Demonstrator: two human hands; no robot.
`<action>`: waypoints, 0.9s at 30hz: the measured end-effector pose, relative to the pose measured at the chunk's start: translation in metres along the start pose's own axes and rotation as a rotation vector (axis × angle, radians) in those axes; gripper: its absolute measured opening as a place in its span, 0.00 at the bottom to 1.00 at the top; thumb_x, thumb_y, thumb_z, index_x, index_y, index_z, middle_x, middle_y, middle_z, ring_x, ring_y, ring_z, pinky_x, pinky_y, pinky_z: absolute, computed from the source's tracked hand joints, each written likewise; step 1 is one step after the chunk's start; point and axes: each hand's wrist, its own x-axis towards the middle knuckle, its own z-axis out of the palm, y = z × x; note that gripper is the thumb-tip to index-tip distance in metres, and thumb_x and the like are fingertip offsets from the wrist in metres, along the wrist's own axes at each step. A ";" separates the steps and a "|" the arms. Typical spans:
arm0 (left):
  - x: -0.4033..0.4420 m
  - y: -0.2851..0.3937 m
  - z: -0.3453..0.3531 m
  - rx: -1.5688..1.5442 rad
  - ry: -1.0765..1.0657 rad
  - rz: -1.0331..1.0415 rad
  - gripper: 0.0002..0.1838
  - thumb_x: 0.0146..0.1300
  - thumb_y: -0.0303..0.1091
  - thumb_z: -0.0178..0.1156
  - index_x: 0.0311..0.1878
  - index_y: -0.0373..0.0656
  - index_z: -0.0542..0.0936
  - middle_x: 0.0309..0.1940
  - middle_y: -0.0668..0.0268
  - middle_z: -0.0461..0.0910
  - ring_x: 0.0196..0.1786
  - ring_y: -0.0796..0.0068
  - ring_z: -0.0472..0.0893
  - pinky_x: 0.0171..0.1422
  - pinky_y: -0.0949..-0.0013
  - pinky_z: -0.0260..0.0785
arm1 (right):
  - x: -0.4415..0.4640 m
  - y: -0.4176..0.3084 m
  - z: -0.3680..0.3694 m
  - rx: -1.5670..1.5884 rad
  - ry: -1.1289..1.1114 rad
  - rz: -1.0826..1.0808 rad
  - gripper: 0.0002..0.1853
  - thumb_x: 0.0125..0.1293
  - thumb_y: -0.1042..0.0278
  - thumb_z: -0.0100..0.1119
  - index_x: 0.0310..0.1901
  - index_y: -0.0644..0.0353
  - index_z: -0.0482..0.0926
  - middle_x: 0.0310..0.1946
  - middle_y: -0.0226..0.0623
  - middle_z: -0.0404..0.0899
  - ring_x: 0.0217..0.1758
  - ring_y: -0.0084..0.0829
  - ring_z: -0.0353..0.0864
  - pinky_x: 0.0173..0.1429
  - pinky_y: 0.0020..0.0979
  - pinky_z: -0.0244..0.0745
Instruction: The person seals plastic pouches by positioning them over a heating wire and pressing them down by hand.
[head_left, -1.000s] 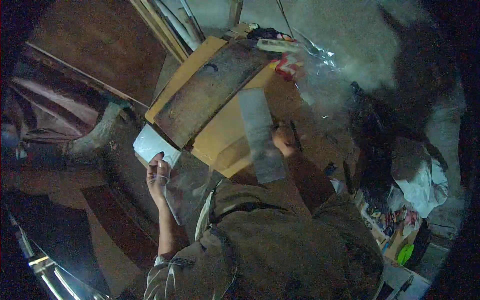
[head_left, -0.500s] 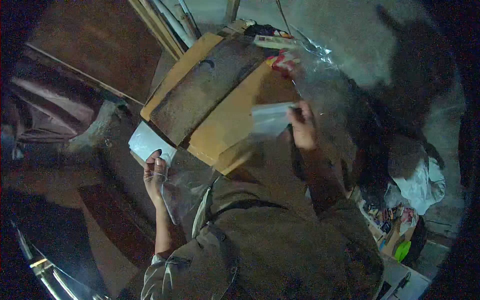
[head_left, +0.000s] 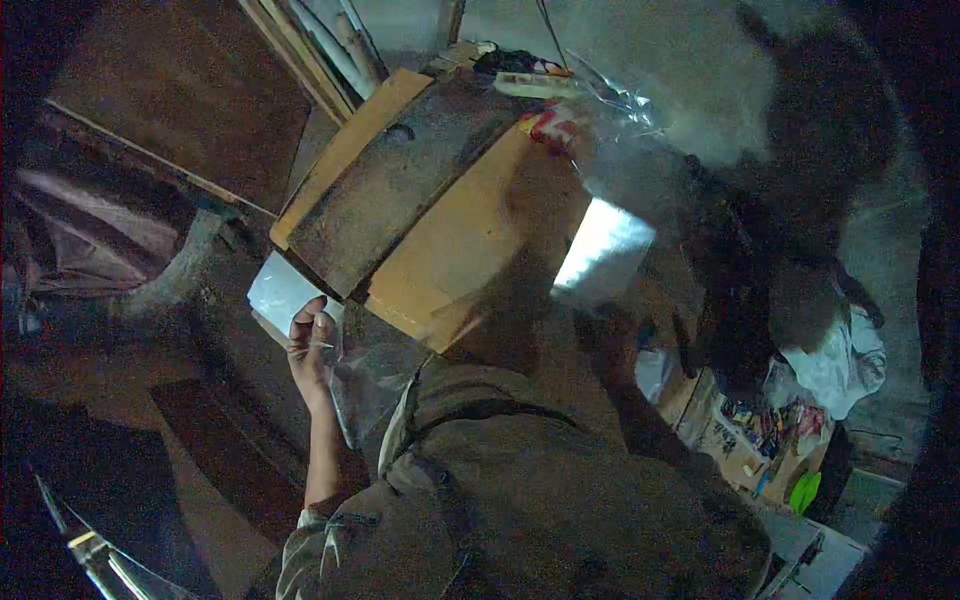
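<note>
My left hand (head_left: 312,345) is closed, thumb against fingers, on a small stack of white sheets (head_left: 283,290) at the left corner of a board. Clear, crinkled plastic film (head_left: 370,390) hangs below that hand toward my lap. On the right, a glossy white sheet (head_left: 607,245) catches the light above the board's right side. My right hand (head_left: 603,325) is in deep shadow at the sheet's lower edge and appears to grip it; its fingers barely show. The tan board (head_left: 450,240) with a worn dark strip (head_left: 400,190) lies before me.
Red-and-yellow packaging (head_left: 552,128) and shiny plastic (head_left: 635,108) lie at the board's far end. Wooden poles (head_left: 300,60) lean at the upper left. At right are a white plastic bag (head_left: 845,365), small colourful packets (head_left: 770,425) and a bright green item (head_left: 804,492).
The white sheet at my right hand has swung to the right and tilted, now shining brightly. My right hand has dropped lower into shadow. The left hand keeps its hold.
</note>
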 end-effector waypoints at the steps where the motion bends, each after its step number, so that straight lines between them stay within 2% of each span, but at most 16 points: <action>1: 0.000 0.001 0.001 0.037 0.016 0.026 0.13 0.65 0.35 0.60 0.50 0.41 0.78 0.29 0.78 0.73 0.28 0.89 0.69 0.30 0.82 0.59 | -0.007 0.002 0.003 0.020 -0.071 0.161 0.15 0.70 0.62 0.49 0.54 0.58 0.72 0.54 0.47 0.72 0.60 0.41 0.67 0.65 0.44 0.60; 2: -0.003 0.004 0.003 0.040 0.020 0.026 0.13 0.65 0.35 0.60 0.50 0.41 0.78 0.29 0.78 0.73 0.28 0.89 0.69 0.30 0.82 0.59 | -0.013 0.003 0.006 -0.185 -0.030 0.060 0.15 0.69 0.61 0.50 0.54 0.57 0.72 0.54 0.47 0.72 0.59 0.41 0.68 0.63 0.44 0.62; 4: -0.008 0.012 0.013 -0.022 0.033 0.045 0.09 0.63 0.29 0.60 0.46 0.38 0.78 0.41 0.68 0.79 0.37 0.84 0.74 0.42 0.78 0.65 | -0.025 0.000 0.014 -0.592 0.060 -0.144 0.17 0.67 0.60 0.52 0.55 0.54 0.73 0.56 0.47 0.72 0.59 0.43 0.70 0.61 0.44 0.66; 7: -0.009 0.015 0.023 0.013 -0.047 0.152 0.11 0.61 0.25 0.61 0.47 0.37 0.77 0.42 0.68 0.78 0.41 0.82 0.75 0.47 0.76 0.66 | -0.037 -0.033 0.029 -0.993 0.164 -0.349 0.18 0.66 0.58 0.54 0.55 0.52 0.74 0.57 0.47 0.71 0.58 0.44 0.72 0.58 0.44 0.69; 9: -0.009 0.015 0.038 0.071 -0.058 0.271 0.12 0.61 0.22 0.60 0.48 0.36 0.75 0.42 0.67 0.77 0.43 0.82 0.74 0.50 0.75 0.66 | -0.029 -0.087 0.039 -0.580 -0.309 -0.017 0.20 0.66 0.58 0.55 0.57 0.56 0.72 0.56 0.43 0.72 0.55 0.40 0.74 0.57 0.39 0.72; 10: -0.011 0.015 0.047 0.070 -0.055 0.275 0.12 0.61 0.22 0.60 0.48 0.36 0.75 0.42 0.67 0.77 0.43 0.82 0.74 0.50 0.75 0.66 | -0.025 -0.091 0.046 -0.063 -0.471 0.222 0.21 0.66 0.58 0.55 0.57 0.58 0.71 0.56 0.42 0.72 0.56 0.37 0.74 0.60 0.38 0.70; 12: -0.020 0.021 0.066 0.011 -0.027 0.288 0.11 0.61 0.22 0.60 0.47 0.36 0.75 0.40 0.67 0.77 0.43 0.81 0.75 0.50 0.75 0.67 | -0.025 -0.109 0.065 0.335 -0.759 0.157 0.23 0.66 0.56 0.55 0.57 0.61 0.70 0.54 0.37 0.73 0.56 0.31 0.73 0.61 0.35 0.68; 14: -0.029 0.030 0.074 0.201 -0.094 0.404 0.12 0.61 0.23 0.61 0.47 0.36 0.75 0.38 0.67 0.76 0.40 0.80 0.75 0.45 0.75 0.68 | -0.030 -0.120 0.093 0.201 -0.900 -0.159 0.24 0.66 0.53 0.55 0.57 0.62 0.70 0.52 0.35 0.74 0.55 0.28 0.73 0.60 0.34 0.69; 16: -0.031 0.020 0.080 0.192 -0.099 0.475 0.15 0.57 0.22 0.64 0.47 0.36 0.75 0.35 0.66 0.77 0.36 0.77 0.76 0.43 0.75 0.69 | -0.036 -0.120 0.118 0.302 -1.005 0.000 0.24 0.64 0.58 0.59 0.57 0.61 0.69 0.51 0.34 0.74 0.56 0.28 0.73 0.60 0.35 0.69; 18: -0.037 0.030 0.075 0.525 -0.185 0.715 0.17 0.54 0.17 0.61 0.49 0.33 0.73 0.38 0.63 0.75 0.45 0.70 0.76 0.50 0.71 0.70 | -0.042 -0.159 0.123 0.353 -1.027 0.024 0.25 0.61 0.62 0.64 0.57 0.61 0.68 0.49 0.36 0.76 0.53 0.28 0.75 0.58 0.32 0.70; 19: -0.035 0.024 0.078 0.531 -0.151 0.743 0.16 0.56 0.20 0.60 0.48 0.32 0.73 0.36 0.61 0.74 0.43 0.67 0.76 0.46 0.69 0.70 | -0.044 -0.178 0.120 0.372 -1.011 -0.001 0.27 0.57 0.66 0.68 0.56 0.60 0.68 0.47 0.38 0.78 0.50 0.28 0.77 0.56 0.29 0.71; 20: -0.043 0.037 0.073 0.742 -0.219 0.798 0.14 0.58 0.24 0.59 0.47 0.32 0.74 0.40 0.57 0.74 0.44 0.63 0.76 0.44 0.66 0.70 | -0.044 -0.183 0.122 0.370 -1.030 -0.007 0.27 0.57 0.66 0.68 0.56 0.60 0.68 0.47 0.38 0.78 0.50 0.28 0.77 0.56 0.29 0.71; 21: -0.042 0.030 0.067 0.733 -0.232 0.833 0.17 0.59 0.26 0.60 0.51 0.32 0.71 0.41 0.56 0.75 0.44 0.62 0.76 0.44 0.66 0.70 | -0.043 -0.186 0.123 0.284 -0.981 -0.338 0.28 0.57 0.66 0.68 0.57 0.61 0.68 0.47 0.37 0.78 0.50 0.26 0.77 0.56 0.28 0.71; 23: -0.040 0.020 0.060 0.728 -0.235 0.869 0.21 0.60 0.28 0.60 0.55 0.32 0.69 0.43 0.54 0.75 0.45 0.60 0.76 0.44 0.65 0.69 | -0.056 -0.172 0.140 0.479 -0.937 -0.112 0.23 0.60 0.66 0.64 0.55 0.62 0.70 0.41 0.31 0.78 0.45 0.23 0.76 0.51 0.26 0.70; 26: -0.041 0.011 0.057 0.654 -0.122 1.056 0.31 0.47 0.25 0.72 0.56 0.37 0.73 0.46 0.57 0.74 0.38 0.67 0.75 0.41 0.66 0.69 | -0.045 -0.172 0.143 0.402 -1.055 -0.228 0.16 0.65 0.66 0.59 0.52 0.62 0.73 0.37 0.29 0.78 0.40 0.24 0.77 0.48 0.27 0.71; 27: -0.043 0.005 0.055 0.494 -0.067 0.858 0.38 0.48 0.25 0.72 0.62 0.37 0.65 0.52 0.56 0.70 0.40 0.66 0.75 0.44 0.65 0.69 | -0.049 -0.144 0.147 0.163 -0.861 -0.180 0.12 0.71 0.69 0.48 0.51 0.65 0.72 0.41 0.33 0.76 0.45 0.23 0.76 0.52 0.29 0.70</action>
